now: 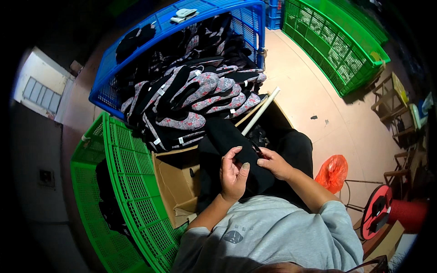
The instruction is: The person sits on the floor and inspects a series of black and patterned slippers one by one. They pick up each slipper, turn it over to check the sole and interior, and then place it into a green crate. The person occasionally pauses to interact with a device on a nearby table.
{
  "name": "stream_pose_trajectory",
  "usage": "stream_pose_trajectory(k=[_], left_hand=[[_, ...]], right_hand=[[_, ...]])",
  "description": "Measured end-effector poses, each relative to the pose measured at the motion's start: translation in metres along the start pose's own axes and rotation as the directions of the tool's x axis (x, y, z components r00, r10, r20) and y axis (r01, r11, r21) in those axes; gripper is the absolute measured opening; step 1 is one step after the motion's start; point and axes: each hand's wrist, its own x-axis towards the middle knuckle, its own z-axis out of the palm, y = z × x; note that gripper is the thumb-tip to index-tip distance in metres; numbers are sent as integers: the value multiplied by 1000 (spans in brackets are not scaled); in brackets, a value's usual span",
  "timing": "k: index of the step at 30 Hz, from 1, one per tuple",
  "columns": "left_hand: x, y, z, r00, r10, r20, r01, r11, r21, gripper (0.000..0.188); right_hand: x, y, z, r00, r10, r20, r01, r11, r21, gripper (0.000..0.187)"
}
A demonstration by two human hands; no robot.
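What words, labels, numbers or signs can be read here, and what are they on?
None can be read.
Grey shirt: small marks by a dark emblem, too small.
White tags on floral-patterned footwear: too small.
Black piece at the left hand and right hand: no lettering visible.

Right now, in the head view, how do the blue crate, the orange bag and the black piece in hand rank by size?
1. Blue crate
2. Black piece, its lower end hard to tell from the dark trousers
3. Orange bag
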Motion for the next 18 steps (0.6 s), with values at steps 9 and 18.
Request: stream_pose_trajectory(k=[9, 18], left_hand=[[8, 26, -41, 990, 90, -110, -84, 994, 65, 74], [13, 33, -81, 953, -290, 86, 92, 548, 831, 40]], right_hand=[[77, -30, 43, 988, 30, 153, -31, 1000, 5, 55], [146, -18, 63, 961, 124, 249, -74, 977, -200, 50]])
